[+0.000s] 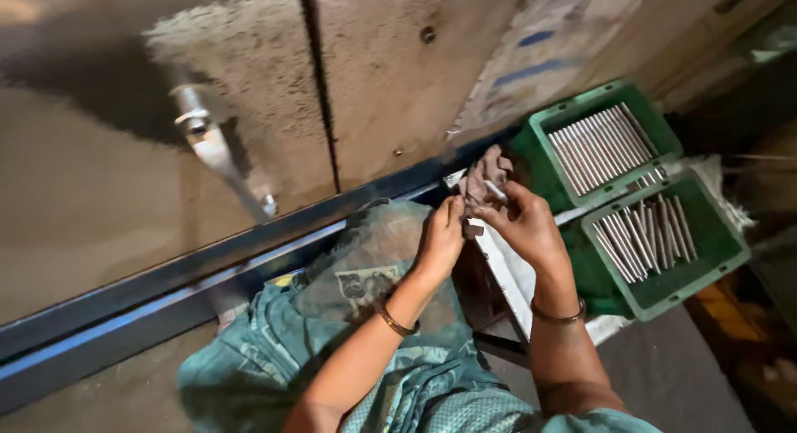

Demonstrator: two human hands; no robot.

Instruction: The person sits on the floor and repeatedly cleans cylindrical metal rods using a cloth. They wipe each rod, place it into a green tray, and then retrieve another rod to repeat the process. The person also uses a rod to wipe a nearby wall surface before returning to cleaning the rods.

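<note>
— What's in hand, centre of the frame?

— Both my hands are raised together. My right hand [525, 225] pinches a thin metal rod [495, 190] wrapped in a dark rag [484, 174]; my left hand [442, 238] closes on the rag's lower end and a small dark piece [472, 229]. Looks like wiping, mid-stroke, by my reading.

— Next move?

— A steady pull of the rod through the rag, I judge, grip kept tight so it doesn't slip.

— Around you?

— Right of frame, two green trays: the upper tray [544, 122] holds rods in a neat row, the lower tray [730, 259] holds them loose. A white board [519, 279] lies under my right wrist. A teal cloth [274, 358] covers my lap, lower centre.

— Anything in the way?

— A metal handle [217, 151] upper left, well apart. Nothing between hands and trays.
</note>
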